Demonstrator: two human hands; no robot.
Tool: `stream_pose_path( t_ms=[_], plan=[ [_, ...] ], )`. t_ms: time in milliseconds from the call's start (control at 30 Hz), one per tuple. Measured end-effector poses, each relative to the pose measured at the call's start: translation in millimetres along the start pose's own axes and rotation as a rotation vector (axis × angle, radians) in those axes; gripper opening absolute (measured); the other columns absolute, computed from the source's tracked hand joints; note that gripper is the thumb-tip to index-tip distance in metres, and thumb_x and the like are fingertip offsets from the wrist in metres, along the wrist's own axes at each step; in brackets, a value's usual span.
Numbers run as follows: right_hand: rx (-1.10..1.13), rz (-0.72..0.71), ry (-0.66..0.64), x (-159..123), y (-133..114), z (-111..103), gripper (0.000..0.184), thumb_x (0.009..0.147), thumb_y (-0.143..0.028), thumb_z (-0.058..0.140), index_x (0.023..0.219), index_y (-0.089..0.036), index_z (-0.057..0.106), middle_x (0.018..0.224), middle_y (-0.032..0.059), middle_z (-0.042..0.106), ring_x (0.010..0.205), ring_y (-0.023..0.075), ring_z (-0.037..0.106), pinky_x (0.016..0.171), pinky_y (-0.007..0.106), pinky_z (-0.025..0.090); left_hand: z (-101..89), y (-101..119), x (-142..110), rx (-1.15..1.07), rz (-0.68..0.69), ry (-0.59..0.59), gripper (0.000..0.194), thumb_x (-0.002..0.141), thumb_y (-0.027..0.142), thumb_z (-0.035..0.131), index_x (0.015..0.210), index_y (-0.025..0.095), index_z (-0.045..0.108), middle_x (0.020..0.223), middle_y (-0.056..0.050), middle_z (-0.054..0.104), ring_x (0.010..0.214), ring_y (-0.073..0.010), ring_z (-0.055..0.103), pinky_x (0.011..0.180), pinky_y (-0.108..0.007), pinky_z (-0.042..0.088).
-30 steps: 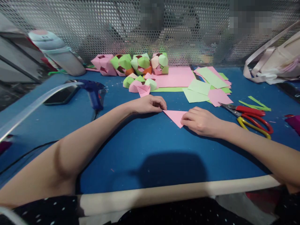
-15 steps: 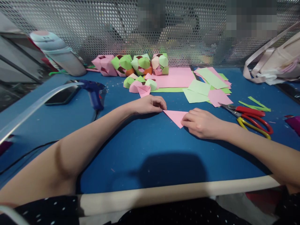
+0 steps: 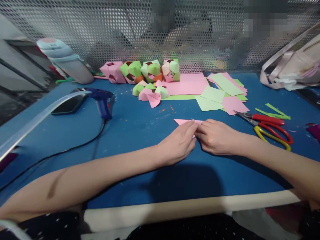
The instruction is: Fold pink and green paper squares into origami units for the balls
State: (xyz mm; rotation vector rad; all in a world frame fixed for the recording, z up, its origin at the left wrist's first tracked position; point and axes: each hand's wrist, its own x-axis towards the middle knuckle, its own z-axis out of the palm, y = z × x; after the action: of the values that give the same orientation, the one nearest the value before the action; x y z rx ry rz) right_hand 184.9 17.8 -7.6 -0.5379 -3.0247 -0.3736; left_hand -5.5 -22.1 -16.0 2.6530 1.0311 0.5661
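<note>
A folded pink paper [image 3: 180,121] lies on the blue table, its left point sticking out and the rest covered by my hands. My left hand [image 3: 178,143] rests over its near side, fingers together and pressed down on it. Beside it, fingertip to fingertip, my right hand [image 3: 217,136] is closed on the right end of the paper, with its fingers curled. What my fingertips do under the hands is partly hidden.
Several folded-paper balls [image 3: 151,70] stand along the perforated metal screen, with loose folded pieces [image 3: 154,98] before them. Pink and green sheets [image 3: 211,96] lie further right. Scissors [image 3: 271,128] are near my right forearm, a blue glue gun [image 3: 103,103] and its cord on the left.
My left hand has moved right and nearer to me, from the paper's left tip to its middle, next to my right hand. The right hand has stayed about where it was.
</note>
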Motion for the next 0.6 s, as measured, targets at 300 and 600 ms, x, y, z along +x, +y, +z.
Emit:
stream_pose_path(
  t_ms=[300,600],
  plan=[
    [-0.018,0.019,-0.033,0.0,-2.8,-2.9,0.028,0.09,-0.025,0.043,0.088,-0.007,0.064,0.081,0.0123,0.061,0.08,0.022,0.051,0.07,0.035,0.031,8.2,-17.7,0.2,0.365,0.035,-0.03,0.029,0.095,0.027,0.036,0.106,0.006,0.052,0.116,-0.023,0.06,0.122,-0.0306,0.052,0.103,-0.045,0.042],
    [0.023,0.024,-0.054,-1.4,-3.8,-8.7,0.029,0.09,-0.022,0.043,0.099,-0.006,0.064,0.087,0.0128,0.063,0.081,0.0218,0.053,0.072,0.035,0.032,-15.3,-30.1,5.6,0.561,-0.139,-0.187,0.032,0.096,0.023,0.029,0.099,0.006,0.056,0.098,-0.019,0.065,0.088,-0.0265,0.066,0.073,-0.035,0.053]
  ],
)
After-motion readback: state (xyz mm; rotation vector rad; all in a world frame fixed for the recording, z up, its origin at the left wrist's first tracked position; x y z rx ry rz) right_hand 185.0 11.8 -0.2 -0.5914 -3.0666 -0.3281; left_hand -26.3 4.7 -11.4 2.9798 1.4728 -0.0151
